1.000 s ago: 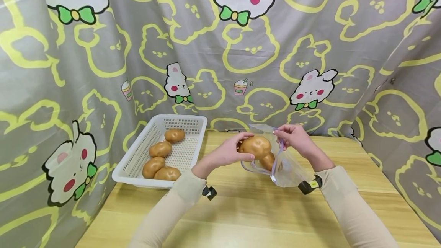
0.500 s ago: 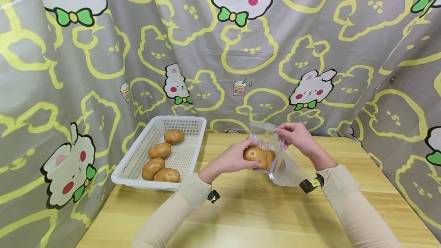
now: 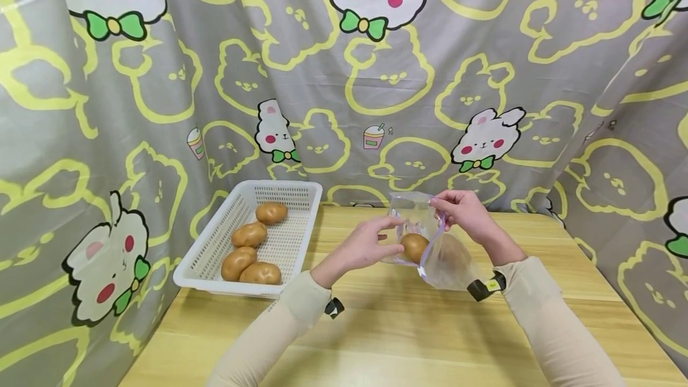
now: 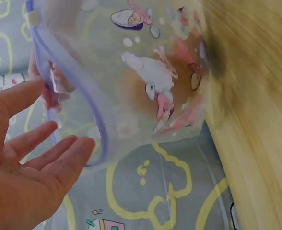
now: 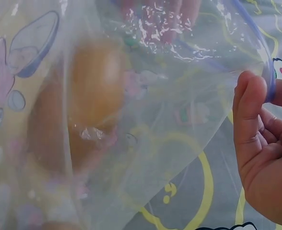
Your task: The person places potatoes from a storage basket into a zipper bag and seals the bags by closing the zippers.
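Wood-grain table; grey printed curtain, top. Right hand pinches clear plastic bag; left hand spread. Only head view shows me white basket.

Free room on near table and into plastic bag beside left hand; basket blocks left, right hand the rim, potato seemingly just inside.

Patterned grey curtain behind wooden table
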A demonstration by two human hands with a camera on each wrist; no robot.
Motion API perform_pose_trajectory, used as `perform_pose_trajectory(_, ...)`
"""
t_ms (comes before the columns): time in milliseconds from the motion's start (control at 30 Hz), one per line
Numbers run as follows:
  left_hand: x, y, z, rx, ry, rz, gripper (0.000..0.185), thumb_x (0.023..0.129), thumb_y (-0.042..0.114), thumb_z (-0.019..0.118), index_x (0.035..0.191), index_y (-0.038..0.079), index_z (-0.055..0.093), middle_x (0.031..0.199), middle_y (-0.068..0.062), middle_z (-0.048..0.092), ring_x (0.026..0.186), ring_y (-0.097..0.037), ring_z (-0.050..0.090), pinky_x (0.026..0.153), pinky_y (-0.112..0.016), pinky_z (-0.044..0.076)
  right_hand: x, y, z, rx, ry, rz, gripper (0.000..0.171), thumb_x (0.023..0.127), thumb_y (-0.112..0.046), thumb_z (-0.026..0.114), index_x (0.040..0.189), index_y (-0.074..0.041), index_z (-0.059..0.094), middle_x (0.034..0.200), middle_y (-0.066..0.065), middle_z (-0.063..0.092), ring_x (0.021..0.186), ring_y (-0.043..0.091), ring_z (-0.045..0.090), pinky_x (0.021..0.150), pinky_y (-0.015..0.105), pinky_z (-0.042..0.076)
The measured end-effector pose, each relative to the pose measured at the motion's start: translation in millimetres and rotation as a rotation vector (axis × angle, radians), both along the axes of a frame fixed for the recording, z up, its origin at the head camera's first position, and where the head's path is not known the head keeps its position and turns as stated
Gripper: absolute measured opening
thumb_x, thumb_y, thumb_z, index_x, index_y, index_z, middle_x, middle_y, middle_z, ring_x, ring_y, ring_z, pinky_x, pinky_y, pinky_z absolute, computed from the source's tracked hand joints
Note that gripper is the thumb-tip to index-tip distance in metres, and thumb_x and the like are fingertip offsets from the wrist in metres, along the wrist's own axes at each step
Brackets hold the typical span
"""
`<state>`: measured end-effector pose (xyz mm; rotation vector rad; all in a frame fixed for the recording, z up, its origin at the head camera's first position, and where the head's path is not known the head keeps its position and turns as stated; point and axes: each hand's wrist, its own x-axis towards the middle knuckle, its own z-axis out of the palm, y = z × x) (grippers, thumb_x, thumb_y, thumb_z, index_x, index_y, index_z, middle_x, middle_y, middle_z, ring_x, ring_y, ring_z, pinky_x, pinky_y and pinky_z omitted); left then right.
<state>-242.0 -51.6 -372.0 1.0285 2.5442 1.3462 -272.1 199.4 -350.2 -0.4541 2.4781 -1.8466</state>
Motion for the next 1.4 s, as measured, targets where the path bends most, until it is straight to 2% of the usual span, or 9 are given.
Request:
perform_pose_trajectory(133,0.2,-5,3.1,0.030,0.038,0.007,0.040,0.089,0.017,0.067,0.126,0.004,0.057,0.126,-0.006,0.058,0.115,-0.022,0.055,0.089,-0.024,0.047,-0.4,1,-0.7,-0.003,-0.003,-0.003,0.031,0.095,-0.020,0.059,0.097,0.011,0.060,0.068,0.007,0.057,0.051,0.012,0.052,0.049,0.028,0.050)
perform_pose_trajectory(267,-0.4,-15,7.2,0.045,0.067,0.009,0.036,0.090,0.014,0.065,0.123,0.002,0.058,0.122,-0.009,0.060,0.110,-0.022,0.057,0.087,-0.030,0.049,0.1,1,-1.1,-0.004,-0.012,0.002,0.030,0.094,-0.020,0.060,0.097,0.009,0.061,0.069,0.008,0.058,0.052,0.014,0.052,0.049,0.029,0.051)
perform_pose_trajectory(400,0.3,-32,11.6,0.057,0.067,0.039,0.034,0.089,0.010,0.065,0.121,0.002,0.059,0.120,-0.009,0.061,0.109,-0.024,0.057,0.088,-0.037,0.049,0.9,2,-0.8,-0.009,-0.013,0.010,0.034,0.095,-0.021,0.059,0.101,0.013,0.058,0.069,0.008,0.058,0.052,0.014,0.053,0.049,0.029,0.051)
perform_pose_trajectory(533,0.7,-56,10.7,0.084,0.057,0.068,0.035,0.087,0.008,0.065,0.122,0.004,0.058,0.118,-0.008,0.060,0.108,-0.023,0.056,0.088,-0.040,0.049,0.6,2,-1.7,-0.007,-0.011,0.013,0.032,0.095,-0.020,0.058,0.101,0.012,0.059,0.070,0.008,0.058,0.051,0.015,0.053,0.049,0.029,0.050)
perform_pose_trajectory(800,3.4,-116,-0.6,0.088,0.044,0.101,0.039,0.087,0.007,0.065,0.125,0.001,0.055,0.120,-0.012,0.058,0.109,-0.030,0.055,0.088,-0.046,0.047,1.0,0,-1.1,0.001,-0.014,0.003,0.037,0.095,-0.020,0.058,0.104,0.016,0.057,0.070,0.009,0.059,0.051,0.014,0.053,0.049,0.029,0.051)
perform_pose_trajectory(1067,4.6,-175,-17.3,-0.009,0.012,0.202,0.041,0.088,0.008,0.065,0.127,0.005,0.053,0.119,-0.015,0.059,0.108,-0.030,0.056,0.089,-0.051,0.044,1.3,-1,-0.7,-0.003,-0.015,0.016,0.036,0.095,-0.020,0.058,0.104,0.016,0.058,0.068,0.007,0.059,0.050,0.014,0.053,0.049,0.029,0.050)
perform_pose_trajectory(1233,0.0,-201,-30.1,-0.089,0.026,0.253,0.035,0.086,0.008,0.066,0.120,0.006,0.057,0.112,-0.012,0.061,0.105,-0.032,0.057,0.086,-0.052,0.045,1.7,0,-1.4,-0.013,-0.010,0.018,0.037,0.095,-0.020,0.058,0.103,0.016,0.058,0.067,0.007,0.058,0.050,0.014,0.053,0.048,0.028,0.050)
perform_pose_trajectory(1400,-4.9,-219,-44.2,-0.157,0.033,0.224,0.038,0.082,0.008,0.070,0.118,0.003,0.058,0.110,-0.013,0.062,0.103,-0.032,0.058,0.086,-0.048,0.047,1.3,-1,-2.7,-0.021,-0.015,0.024,0.036,0.095,-0.020,0.059,0.102,0.015,0.057,0.068,0.007,0.057,0.051,0.014,0.053,0.049,0.028,0.050)
